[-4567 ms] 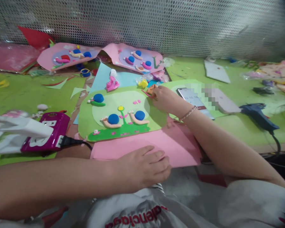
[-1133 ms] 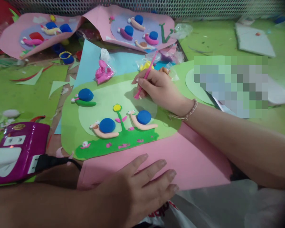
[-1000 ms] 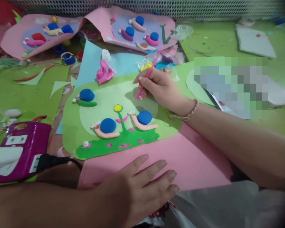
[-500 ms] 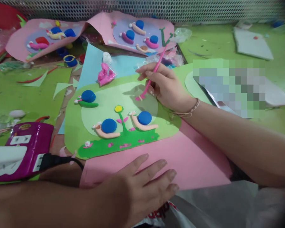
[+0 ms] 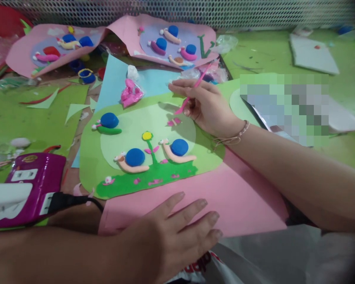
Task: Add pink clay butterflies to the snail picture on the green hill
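Note:
My right hand (image 5: 204,102) pinches a thin pink modelling tool (image 5: 201,77), tilted, its lower tip just above a small pink clay butterfly shape (image 5: 174,122) with a pale middle. That shape lies on the green paper picture (image 5: 90,157). Clay snails with blue shells are stuck on the picture: a green-bodied one (image 5: 108,122) at upper left and two peach-bodied ones (image 5: 133,159) (image 5: 179,150) lower down. Between the peach pair stands a yellow clay flower (image 5: 147,136) on a green stem. My left hand (image 5: 177,232) rests with fingers spread on the pink sheet (image 5: 239,197).
A bag of pink clay (image 5: 131,94) lies on blue paper (image 5: 106,85). Two pink snail pictures (image 5: 115,29) stand at the back. A purple power strip (image 5: 51,169) with a black plug is at left. Paper scraps (image 5: 75,109) and a white board (image 5: 313,53) are also there.
The pink tool has lifted slightly off the clay butterfly shape, its tip shifting up and right, and now slants more. My left hand stays in place.

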Available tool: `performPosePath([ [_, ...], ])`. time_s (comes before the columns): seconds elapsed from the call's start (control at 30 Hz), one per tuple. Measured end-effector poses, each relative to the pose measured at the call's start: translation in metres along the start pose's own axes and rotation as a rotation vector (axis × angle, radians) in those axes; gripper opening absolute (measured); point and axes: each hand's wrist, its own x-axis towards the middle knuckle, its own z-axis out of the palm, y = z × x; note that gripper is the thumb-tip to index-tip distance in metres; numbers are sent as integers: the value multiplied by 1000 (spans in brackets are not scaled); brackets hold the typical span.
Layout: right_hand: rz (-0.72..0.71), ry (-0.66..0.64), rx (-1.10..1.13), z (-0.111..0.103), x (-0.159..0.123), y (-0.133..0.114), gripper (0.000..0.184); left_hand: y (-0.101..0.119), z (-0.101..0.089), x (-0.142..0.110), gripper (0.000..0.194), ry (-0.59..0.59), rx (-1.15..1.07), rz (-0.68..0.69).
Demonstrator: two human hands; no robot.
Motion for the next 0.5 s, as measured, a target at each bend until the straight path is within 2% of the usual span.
performPosePath([
  [0.17,-72,-39,-96,-3,2,5,15,0,0,0,40,5,-5,-6],
  [0.3,-63,-23,-47,-3,3,6,10,0,0,0,42,-5,-7,1],
  [0.5,-90,-39,-82,-1,2,4,29,-1,0,0,41,1,-11,0],
])
